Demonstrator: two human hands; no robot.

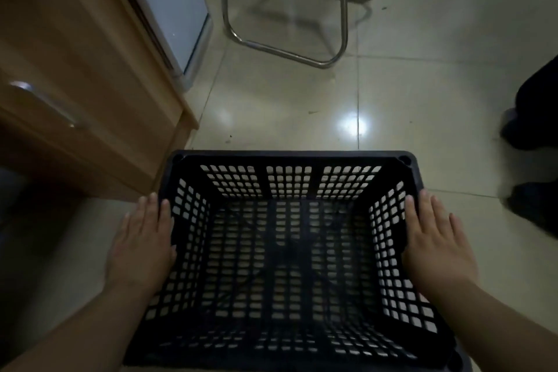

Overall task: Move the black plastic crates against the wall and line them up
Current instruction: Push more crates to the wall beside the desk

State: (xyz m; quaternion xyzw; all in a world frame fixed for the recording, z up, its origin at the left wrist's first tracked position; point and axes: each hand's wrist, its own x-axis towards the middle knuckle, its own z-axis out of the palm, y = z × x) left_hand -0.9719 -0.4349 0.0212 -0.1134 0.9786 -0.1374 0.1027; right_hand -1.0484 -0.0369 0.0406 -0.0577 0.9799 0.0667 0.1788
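Note:
One black plastic crate point(290, 157) with perforated walls and floor sits below me, empty, filling the lower middle of the head view. My left hand point(142, 238) lies flat against the outside of its left wall, fingers straight and pointing forward. My right hand point(437, 241) presses flat on the outside of the right wall in the same way. Both palms touch the rim sides; the crate is squeezed between them. No other crate is visible.
A wooden cabinet point(84, 93) with a metal handle stands at the left, its corner close to the crate's far left corner. A white appliance point(175, 3) stands behind it. A chrome chair frame point(283, 51) stands ahead. Another person's dark shoes point(531, 160) are at the right.

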